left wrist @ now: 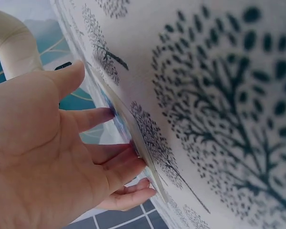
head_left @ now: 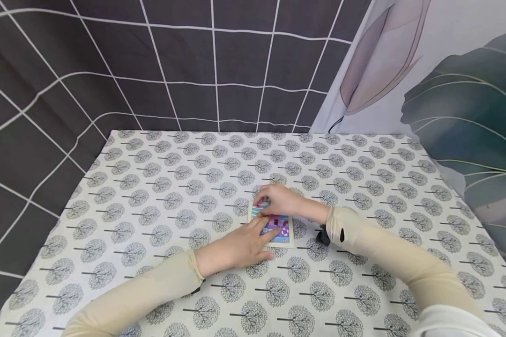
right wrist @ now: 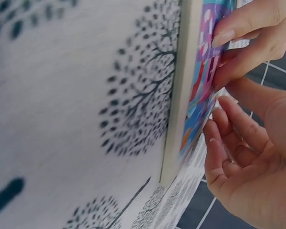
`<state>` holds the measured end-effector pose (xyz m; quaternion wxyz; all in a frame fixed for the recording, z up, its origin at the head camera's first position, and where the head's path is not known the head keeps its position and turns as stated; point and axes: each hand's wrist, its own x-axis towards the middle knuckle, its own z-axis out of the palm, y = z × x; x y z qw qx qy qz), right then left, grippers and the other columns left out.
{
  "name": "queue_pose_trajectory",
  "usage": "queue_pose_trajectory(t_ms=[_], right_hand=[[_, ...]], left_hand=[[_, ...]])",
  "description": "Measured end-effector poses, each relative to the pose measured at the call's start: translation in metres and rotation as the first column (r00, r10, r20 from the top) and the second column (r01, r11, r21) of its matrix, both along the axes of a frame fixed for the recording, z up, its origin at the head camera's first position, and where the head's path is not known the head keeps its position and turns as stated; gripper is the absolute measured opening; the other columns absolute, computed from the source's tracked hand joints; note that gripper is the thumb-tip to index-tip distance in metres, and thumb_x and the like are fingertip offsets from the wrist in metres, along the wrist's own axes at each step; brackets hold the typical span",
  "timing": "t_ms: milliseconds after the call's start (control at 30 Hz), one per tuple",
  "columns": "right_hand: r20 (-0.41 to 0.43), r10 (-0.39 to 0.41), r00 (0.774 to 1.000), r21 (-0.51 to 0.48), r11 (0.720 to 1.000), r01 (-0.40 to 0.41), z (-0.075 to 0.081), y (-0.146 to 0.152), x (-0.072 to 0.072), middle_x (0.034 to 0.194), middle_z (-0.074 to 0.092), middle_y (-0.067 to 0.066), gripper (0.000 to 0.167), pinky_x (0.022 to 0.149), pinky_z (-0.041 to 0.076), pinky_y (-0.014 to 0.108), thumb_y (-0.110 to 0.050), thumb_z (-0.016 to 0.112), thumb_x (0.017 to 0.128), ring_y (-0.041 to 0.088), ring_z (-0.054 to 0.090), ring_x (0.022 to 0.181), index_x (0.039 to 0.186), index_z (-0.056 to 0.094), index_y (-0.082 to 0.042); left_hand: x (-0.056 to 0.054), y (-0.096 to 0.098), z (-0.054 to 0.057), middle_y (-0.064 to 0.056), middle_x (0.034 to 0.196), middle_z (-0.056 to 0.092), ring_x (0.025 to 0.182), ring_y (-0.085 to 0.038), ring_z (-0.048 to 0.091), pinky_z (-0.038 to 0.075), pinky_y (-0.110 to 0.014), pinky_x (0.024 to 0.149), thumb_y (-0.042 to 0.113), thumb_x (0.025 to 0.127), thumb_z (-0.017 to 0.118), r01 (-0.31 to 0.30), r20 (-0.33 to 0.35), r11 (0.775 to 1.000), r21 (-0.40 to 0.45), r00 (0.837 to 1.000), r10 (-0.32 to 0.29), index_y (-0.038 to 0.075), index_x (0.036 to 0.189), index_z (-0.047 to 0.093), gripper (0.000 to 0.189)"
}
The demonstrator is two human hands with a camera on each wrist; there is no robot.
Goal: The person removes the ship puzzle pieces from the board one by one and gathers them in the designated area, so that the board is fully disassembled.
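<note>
A small rectangular picture board (head_left: 283, 238) with a pale border and a bright pink, purple and blue picture lies flat on the table. My left hand (head_left: 240, 245) rests across its near left side, fingers spread and fairly straight on the picture. In the left wrist view, the left fingertips touch the board's face (left wrist: 126, 119) near its edge. Over the far end of the board, my right hand (head_left: 280, 199) has its fingers bent down at the far left corner. The right wrist view shows the right hand (right wrist: 252, 148) with curled fingers close to the picture; what lies between its fingertips is hidden.
A white tablecloth (head_left: 185, 187) printed with grey trees covers the table. Behind it hangs a dark curtain with a white grid (head_left: 185, 56). A pale curtain with large leaf shapes (head_left: 455, 107) hangs at the right.
</note>
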<state>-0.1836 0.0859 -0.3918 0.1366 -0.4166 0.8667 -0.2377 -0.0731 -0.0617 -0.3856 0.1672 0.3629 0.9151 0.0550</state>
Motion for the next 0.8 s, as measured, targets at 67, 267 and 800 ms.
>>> queue_pose_trajectory(t_ms=[67,267,800], right_hand=[[0.02,-0.033,0.999,0.007,0.999,0.032,0.001,-0.002,0.001,0.093,0.07,-0.001,0.024,0.095,0.044,0.041,-0.015,0.079,0.071,0.011,0.062,0.085,0.093,0.072,-0.009],[0.046,-0.124,0.991,0.075,0.99,0.12,0.004,-0.006,0.003,0.093,0.07,-0.002,0.025,0.104,0.035,0.048,-0.021,0.082,0.069,0.012,0.062,0.086,0.091,0.073,-0.012],[0.174,-0.281,0.944,0.146,0.955,0.257,0.013,-0.022,0.003,0.074,0.07,0.001,0.024,0.066,0.053,0.018,-0.01,0.083,0.064,0.009,0.062,0.065,0.084,0.073,-0.005]], left_hand=[[0.001,0.0,0.0,-0.021,0.153,0.013,0.142,-0.033,0.013,0.023,-0.04,0.114,0.05,0.094,0.041,0.0,-0.018,1.0,0.002,1.0,0.0,0.012,0.148,0.027,0.068],[0.004,0.002,-0.003,-0.024,0.147,0.029,0.136,-0.035,0.028,0.033,-0.037,0.11,0.041,0.095,0.047,0.057,-0.204,0.998,-0.026,0.977,-0.061,0.01,0.144,0.036,0.059],[-0.001,-0.002,-0.001,-0.02,0.151,0.021,0.141,-0.034,0.015,0.028,-0.039,0.112,0.042,0.094,0.048,-0.01,-0.032,0.998,0.063,0.999,0.012,0.015,0.144,0.036,0.058]])
